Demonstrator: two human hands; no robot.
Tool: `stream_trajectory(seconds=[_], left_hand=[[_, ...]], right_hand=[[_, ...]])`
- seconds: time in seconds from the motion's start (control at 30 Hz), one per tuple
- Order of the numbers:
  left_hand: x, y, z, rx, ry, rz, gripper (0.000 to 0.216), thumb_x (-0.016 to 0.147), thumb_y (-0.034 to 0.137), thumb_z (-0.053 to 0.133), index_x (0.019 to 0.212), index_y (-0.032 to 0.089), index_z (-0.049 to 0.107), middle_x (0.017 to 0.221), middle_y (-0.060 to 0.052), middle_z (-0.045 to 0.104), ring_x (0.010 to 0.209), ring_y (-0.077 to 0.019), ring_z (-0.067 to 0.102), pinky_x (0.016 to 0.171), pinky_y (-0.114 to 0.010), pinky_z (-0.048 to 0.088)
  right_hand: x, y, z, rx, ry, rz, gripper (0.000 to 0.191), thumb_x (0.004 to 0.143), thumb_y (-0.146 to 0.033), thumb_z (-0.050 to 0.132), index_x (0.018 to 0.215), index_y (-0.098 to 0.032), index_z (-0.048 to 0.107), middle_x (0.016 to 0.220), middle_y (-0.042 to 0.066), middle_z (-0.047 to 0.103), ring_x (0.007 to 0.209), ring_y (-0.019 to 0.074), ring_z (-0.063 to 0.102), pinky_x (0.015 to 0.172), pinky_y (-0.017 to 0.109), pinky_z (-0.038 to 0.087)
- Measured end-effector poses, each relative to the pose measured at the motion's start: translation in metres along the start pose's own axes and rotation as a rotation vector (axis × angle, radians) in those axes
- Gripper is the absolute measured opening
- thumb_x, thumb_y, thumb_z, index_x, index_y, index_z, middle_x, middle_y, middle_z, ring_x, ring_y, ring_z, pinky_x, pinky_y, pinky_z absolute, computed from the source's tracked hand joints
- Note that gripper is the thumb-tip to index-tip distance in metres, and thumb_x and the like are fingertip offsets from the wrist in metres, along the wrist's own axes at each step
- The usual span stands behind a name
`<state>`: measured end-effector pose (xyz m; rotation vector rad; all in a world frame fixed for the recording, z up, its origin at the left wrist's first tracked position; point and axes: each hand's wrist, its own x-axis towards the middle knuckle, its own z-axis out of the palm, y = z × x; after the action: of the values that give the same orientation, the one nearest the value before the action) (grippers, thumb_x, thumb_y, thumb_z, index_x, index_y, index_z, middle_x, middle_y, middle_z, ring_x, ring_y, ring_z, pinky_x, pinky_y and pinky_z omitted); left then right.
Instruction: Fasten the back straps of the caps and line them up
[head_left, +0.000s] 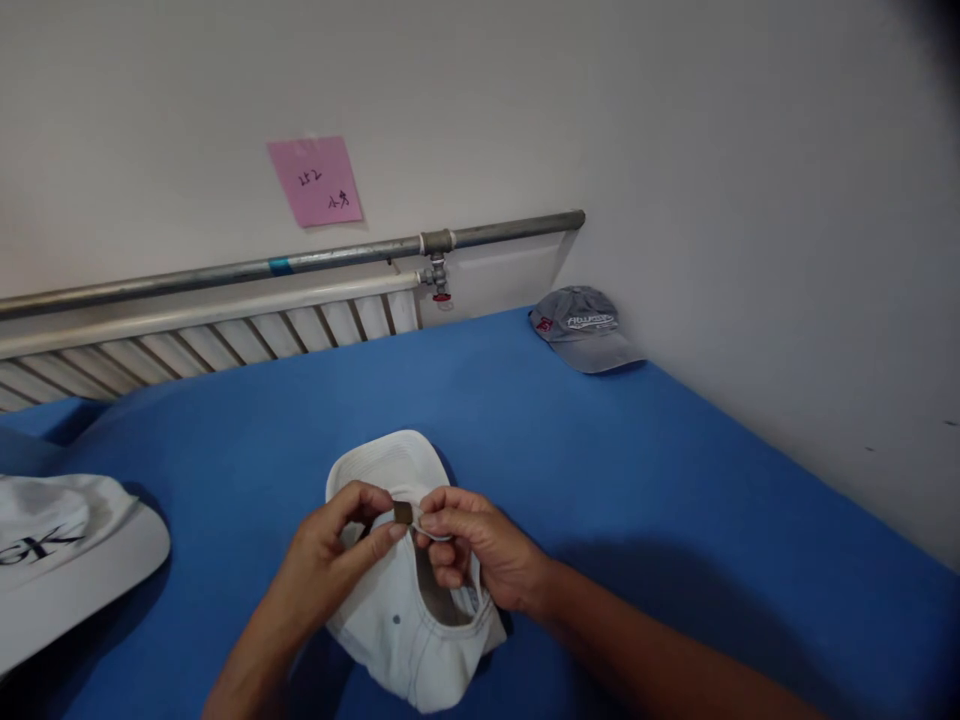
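A white baseball cap [375,620] lies on the blue surface in front of me, its brim pointing away and its back opening facing my right side. Between thumb and forefinger, my left hand [330,550] pinches a small brownish metal buckle [403,513] on the cap's back strap. Close beside it, my right hand [480,535] grips the strap [431,533], with its other fingers curled over the opening. The strap runs from the buckle to my right fingertips. Part of the cap is covered by both hands.
A grey cap [577,325] rests at the back right against the wall. Another white cap with black letters [67,560] is at the left edge. Behind the blue surface [285,430] stand a white radiator [247,335] and a metal pipe [345,255].
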<state>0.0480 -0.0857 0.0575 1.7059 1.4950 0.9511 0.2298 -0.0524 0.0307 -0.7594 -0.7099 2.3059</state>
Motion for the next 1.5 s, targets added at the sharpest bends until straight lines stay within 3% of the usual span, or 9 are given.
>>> stream_trajectory(seconds=[0.17, 0.37, 0.53, 0.8, 1.17, 1.33, 1.5], left_hand=[[-0.006, 0.004, 0.007, -0.034, -0.03, 0.019, 0.013, 0.083, 0.033, 0.061, 0.085, 0.021, 0.058, 0.079, -0.001, 0.063, 0.07, -0.0146, 0.055, 0.062, -0.025, 0.041], [-0.007, 0.01, 0.008, -0.043, -0.038, 0.026, 0.019, 0.08, 0.036, 0.066, 0.087, 0.021, 0.057, 0.081, 0.0, 0.061, 0.067, -0.0123, 0.052, 0.059, -0.023, 0.04], [-0.006, 0.007, 0.012, -0.2, 0.025, 0.032, 0.019, 0.08, 0.032, 0.068, 0.093, 0.022, 0.06, 0.084, 0.0, 0.062, 0.079, -0.0142, 0.058, 0.069, -0.023, 0.045], [-0.004, 0.002, 0.013, -0.302, 0.013, 0.144, 0.015, 0.079, 0.022, 0.07, 0.094, 0.026, 0.069, 0.098, -0.002, 0.064, 0.097, -0.0157, 0.058, 0.086, -0.024, 0.047], [-0.002, -0.003, 0.016, -0.457, 0.005, 0.098, 0.014, 0.075, 0.02, 0.073, 0.089, 0.024, 0.071, 0.094, -0.003, 0.064, 0.094, -0.0167, 0.059, 0.084, -0.026, 0.049], [-0.002, -0.003, 0.017, -0.475, -0.046, 0.098, 0.015, 0.077, 0.019, 0.071, 0.091, 0.027, 0.071, 0.093, -0.001, 0.064, 0.092, -0.0149, 0.059, 0.083, -0.024, 0.047], [-0.002, 0.0, 0.017, -0.468, -0.049, 0.084, 0.013, 0.077, 0.019, 0.071, 0.089, 0.024, 0.071, 0.093, -0.003, 0.064, 0.092, -0.0163, 0.059, 0.082, -0.025, 0.047]], right_hand=[[0.0, 0.002, 0.002, 0.012, 0.006, -0.05, 0.026, 0.06, -0.021, 0.073, 0.077, -0.017, 0.054, 0.061, -0.004, 0.059, 0.041, 0.0026, 0.04, 0.037, 0.017, 0.028], [-0.003, 0.001, 0.005, 0.006, -0.027, -0.056, 0.022, 0.062, -0.02, 0.072, 0.075, -0.017, 0.054, 0.056, -0.005, 0.056, 0.042, 0.0038, 0.04, 0.037, 0.017, 0.029], [-0.005, 0.0, 0.005, 0.017, -0.046, -0.068, 0.025, 0.063, -0.022, 0.074, 0.076, -0.017, 0.054, 0.06, -0.004, 0.058, 0.043, 0.0032, 0.041, 0.038, 0.017, 0.028], [-0.007, -0.001, 0.005, 0.002, -0.047, -0.069, 0.025, 0.063, -0.022, 0.075, 0.078, -0.017, 0.056, 0.055, -0.005, 0.054, 0.042, 0.0036, 0.041, 0.038, 0.017, 0.028], [-0.005, -0.001, 0.005, -0.039, -0.01, -0.083, 0.024, 0.062, -0.021, 0.07, 0.081, -0.018, 0.056, 0.052, -0.007, 0.054, 0.041, 0.0059, 0.046, 0.039, 0.018, 0.035], [-0.005, -0.003, 0.006, -0.107, 0.001, -0.101, 0.022, 0.058, -0.016, 0.067, 0.077, -0.017, 0.056, 0.051, -0.005, 0.058, 0.039, 0.007, 0.05, 0.037, 0.016, 0.03], [-0.008, -0.008, 0.006, -0.116, -0.023, -0.112, 0.024, 0.06, -0.02, 0.07, 0.08, -0.017, 0.056, 0.057, -0.006, 0.059, 0.045, 0.007, 0.053, 0.041, 0.017, 0.038]])
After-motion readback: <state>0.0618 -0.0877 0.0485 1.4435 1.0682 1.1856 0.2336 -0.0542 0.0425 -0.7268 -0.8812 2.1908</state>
